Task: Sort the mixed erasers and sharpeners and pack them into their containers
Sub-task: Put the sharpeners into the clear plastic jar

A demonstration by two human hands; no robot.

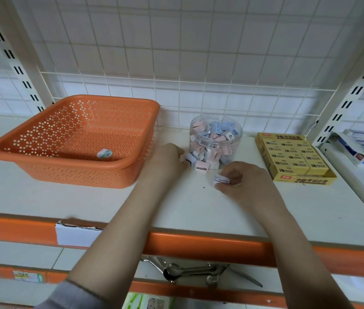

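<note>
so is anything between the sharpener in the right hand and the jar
Nothing visible. The right hand holds a sharpener just in front of the open jar; only loose sharpeners sit by its base.

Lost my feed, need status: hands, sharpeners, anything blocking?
Left hand on loose sharpeners by the jar. Right hand pinching one sharpener. Eraser box full, basket nearly empty. Nothing blocking.

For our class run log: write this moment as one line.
left hand: on loose sharpeners | right hand: pinching sharpener | jar: part-filled | eraser box: packed
</note>
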